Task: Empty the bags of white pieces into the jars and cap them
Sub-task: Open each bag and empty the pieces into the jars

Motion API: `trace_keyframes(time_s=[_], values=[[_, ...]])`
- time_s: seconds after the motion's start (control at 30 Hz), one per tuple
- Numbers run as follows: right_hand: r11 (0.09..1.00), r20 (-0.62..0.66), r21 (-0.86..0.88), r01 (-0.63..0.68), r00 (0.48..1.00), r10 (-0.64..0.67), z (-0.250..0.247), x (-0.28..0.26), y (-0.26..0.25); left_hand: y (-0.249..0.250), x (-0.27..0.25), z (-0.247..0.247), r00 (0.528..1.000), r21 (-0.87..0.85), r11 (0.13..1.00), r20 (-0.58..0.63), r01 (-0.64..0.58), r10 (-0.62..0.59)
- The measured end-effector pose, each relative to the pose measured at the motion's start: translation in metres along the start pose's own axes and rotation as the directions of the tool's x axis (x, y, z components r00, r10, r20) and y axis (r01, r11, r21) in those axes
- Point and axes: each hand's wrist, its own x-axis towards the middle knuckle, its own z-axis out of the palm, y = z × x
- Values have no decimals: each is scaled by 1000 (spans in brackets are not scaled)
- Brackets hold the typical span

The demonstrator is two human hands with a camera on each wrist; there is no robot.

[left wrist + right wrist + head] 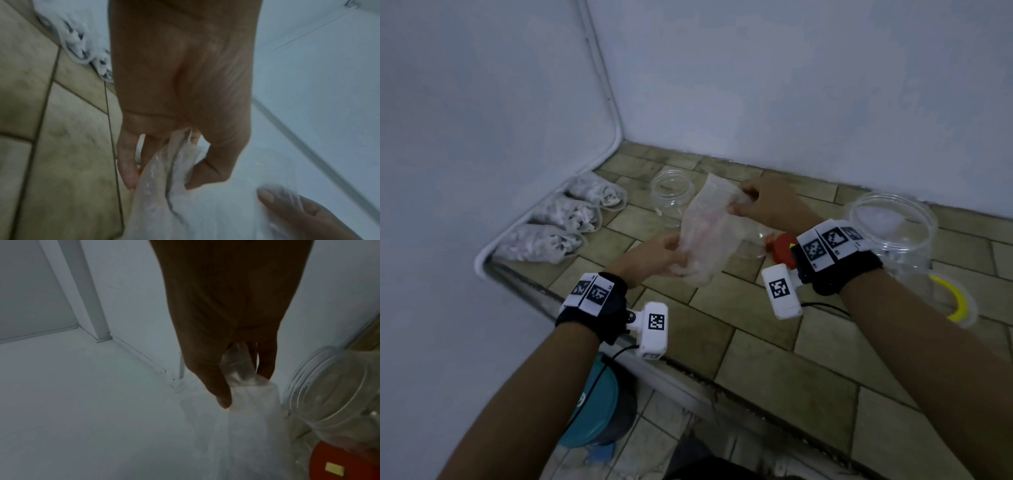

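Observation:
A clear plastic bag (709, 233) hangs between both hands above the tiled counter and looks nearly empty. My left hand (664, 255) pinches its lower left edge; in the left wrist view the fingers (127, 162) curl round the film (164, 186). My right hand (753, 200) pinches the bag's upper right corner (242, 374). Three full bags of white pieces (565, 219) lie at the left. A small clear jar (671, 192) stands open behind the held bag. A large clear jar (893, 233) stands open at the right. A red lid (784, 248) lies under my right wrist.
A yellow-rimmed clear lid (959, 301) lies by the large jar. White walls close the counter at the back and left. The counter's front edge (688, 373) drops to a floor with a teal-lidded container (595, 404).

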Motion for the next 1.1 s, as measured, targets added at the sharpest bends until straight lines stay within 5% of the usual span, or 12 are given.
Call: trace_keyframes(time_s=[0.1,0.27,0.37,0.6,0.7,0.8,0.93,1.1], values=[[998,-8,64,12,1000,-11,16,17,-14,-15,-2,-29,992,-32,999,-120,30,-34],[911,90,403,-87,994,55,48,52,-44,-36,2,-73,976,-218,976,-217,-16,-32],[889,23,457,-26,1000,18,77,76,-61,-45,9,-103,958,-286,956,-286,-71,-14],[800,-120,591,-107,968,218,120,146,-93,-47,36,-200,980,-119,993,-200,-23,-1],[700,-143,705,-118,942,302,128,181,-102,-45,61,-243,952,-103,994,-307,-29,-4],[628,-154,766,-135,911,383,137,210,-106,-52,94,-275,903,192,981,-424,12,72],[716,-200,674,-183,887,415,151,240,-101,-55,148,-308,951,654,754,-270,65,152],[821,-261,511,-255,864,431,161,268,-88,-69,206,-328,998,904,423,63,-65,19]])
